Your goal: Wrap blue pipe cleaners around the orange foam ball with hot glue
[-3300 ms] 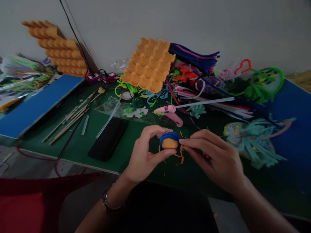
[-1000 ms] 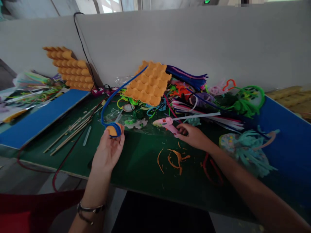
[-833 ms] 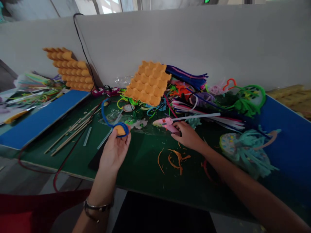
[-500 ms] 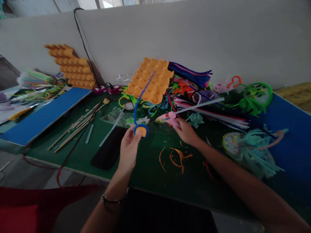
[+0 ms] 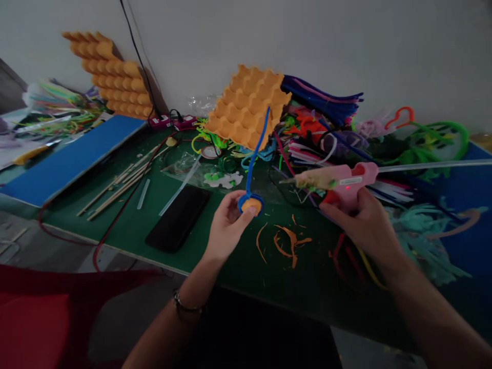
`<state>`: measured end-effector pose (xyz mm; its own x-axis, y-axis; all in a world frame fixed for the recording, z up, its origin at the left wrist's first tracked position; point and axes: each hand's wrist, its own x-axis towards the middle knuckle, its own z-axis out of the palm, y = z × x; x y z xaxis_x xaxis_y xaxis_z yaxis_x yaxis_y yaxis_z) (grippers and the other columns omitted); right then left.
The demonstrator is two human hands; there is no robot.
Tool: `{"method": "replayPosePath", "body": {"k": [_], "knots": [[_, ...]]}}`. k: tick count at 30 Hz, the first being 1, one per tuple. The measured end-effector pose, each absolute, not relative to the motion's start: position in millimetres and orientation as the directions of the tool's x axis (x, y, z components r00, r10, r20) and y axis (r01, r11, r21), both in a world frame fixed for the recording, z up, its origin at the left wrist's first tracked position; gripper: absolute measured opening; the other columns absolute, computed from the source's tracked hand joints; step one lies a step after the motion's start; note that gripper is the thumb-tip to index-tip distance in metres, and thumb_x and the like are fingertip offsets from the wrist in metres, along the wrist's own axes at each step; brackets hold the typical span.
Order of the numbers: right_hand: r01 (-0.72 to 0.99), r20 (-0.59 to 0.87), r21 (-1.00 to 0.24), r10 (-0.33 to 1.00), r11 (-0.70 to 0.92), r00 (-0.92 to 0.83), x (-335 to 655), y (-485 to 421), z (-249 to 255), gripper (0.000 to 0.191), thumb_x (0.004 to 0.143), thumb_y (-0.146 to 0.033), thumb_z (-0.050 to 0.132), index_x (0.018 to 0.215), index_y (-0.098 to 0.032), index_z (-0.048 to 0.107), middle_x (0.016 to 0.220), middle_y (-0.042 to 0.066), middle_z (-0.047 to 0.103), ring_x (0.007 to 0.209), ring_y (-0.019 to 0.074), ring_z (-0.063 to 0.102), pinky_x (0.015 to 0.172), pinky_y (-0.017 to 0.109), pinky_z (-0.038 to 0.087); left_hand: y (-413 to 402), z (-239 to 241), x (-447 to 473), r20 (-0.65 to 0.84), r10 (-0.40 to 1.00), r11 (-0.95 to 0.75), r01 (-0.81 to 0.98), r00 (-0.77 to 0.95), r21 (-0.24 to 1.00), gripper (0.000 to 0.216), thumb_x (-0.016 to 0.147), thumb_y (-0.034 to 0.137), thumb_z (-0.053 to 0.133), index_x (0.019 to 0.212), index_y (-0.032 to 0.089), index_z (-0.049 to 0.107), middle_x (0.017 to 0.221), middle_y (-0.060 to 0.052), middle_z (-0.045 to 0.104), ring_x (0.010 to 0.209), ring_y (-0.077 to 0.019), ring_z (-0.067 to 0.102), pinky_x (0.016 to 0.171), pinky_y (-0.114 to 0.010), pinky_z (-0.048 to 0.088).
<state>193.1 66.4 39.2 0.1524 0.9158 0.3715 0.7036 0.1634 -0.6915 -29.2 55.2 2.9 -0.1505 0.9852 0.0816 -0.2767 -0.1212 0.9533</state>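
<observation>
My left hand (image 5: pixel 226 228) pinches a small orange foam piece (image 5: pixel 251 206) ringed by a blue pipe cleaner (image 5: pixel 255 149), whose free end sticks up toward the orange egg tray (image 5: pixel 246 105). My right hand (image 5: pixel 365 225) grips a pink hot glue gun (image 5: pixel 338 180) lifted above the green table (image 5: pixel 230 256). Its nozzle points left toward the foam piece, a short gap away. A clear glue stick (image 5: pixel 434 165) juts out of the gun's back to the right.
Orange foam shavings (image 5: pixel 286 243) lie between my hands. A black phone (image 5: pixel 179 218) rests left of my left hand, with wooden sticks (image 5: pixel 115 189) and a blue board (image 5: pixel 65 161) further left. Piles of coloured pipe cleaners (image 5: pixel 326 102) and a teal craft (image 5: pixel 430 241) fill the back and right.
My right hand has picked the glue gun up off the table and brought it toward me. My left hand has moved the foam piece right, toward the nozzle.
</observation>
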Motion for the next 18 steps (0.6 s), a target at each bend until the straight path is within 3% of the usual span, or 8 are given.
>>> {"method": "replayPosePath", "body": {"k": [6,12,18], "knots": [[0.776,0.459,-0.611,0.868,0.156,0.187,180,52,42,0.045,0.053,-0.059,0.068,0.055,-0.023,0.041,0.042,-0.005,0.044,0.036,0.0096,0.038,0.036,0.025,0.028,48,8,-23,0.076,0.992,-0.105,-0.309,-0.104,0.945,0.033,0.059,0.023,0.075,0.087,0.018,0.058,0.08,0.0,0.063,0.072,-0.0108,0.061,0.068,-0.022,0.052],[0.849,0.508,-0.505,0.849,0.157,0.145,168,52,53,0.039,0.059,-0.046,0.06,0.046,-0.026,0.029,0.036,-0.006,0.034,0.034,0.0077,0.029,0.034,0.025,0.022,44,9,-20,0.151,0.983,-0.173,-0.232,-0.109,0.957,0.032,0.062,0.024,0.073,0.09,0.019,0.06,0.086,-0.002,0.064,0.075,-0.0125,0.06,0.071,-0.024,0.05],[0.861,0.493,-0.481,0.863,0.165,0.11,169,55,55,0.028,0.058,-0.035,0.056,0.05,-0.026,0.03,0.039,-0.006,0.033,0.036,0.0085,0.028,0.036,0.026,0.023,43,10,-19,0.173,0.982,-0.185,-0.197,-0.072,0.963,0.031,0.064,0.021,0.072,0.092,0.021,0.059,0.088,-0.001,0.064,0.078,-0.0117,0.06,0.073,-0.023,0.048]]}}
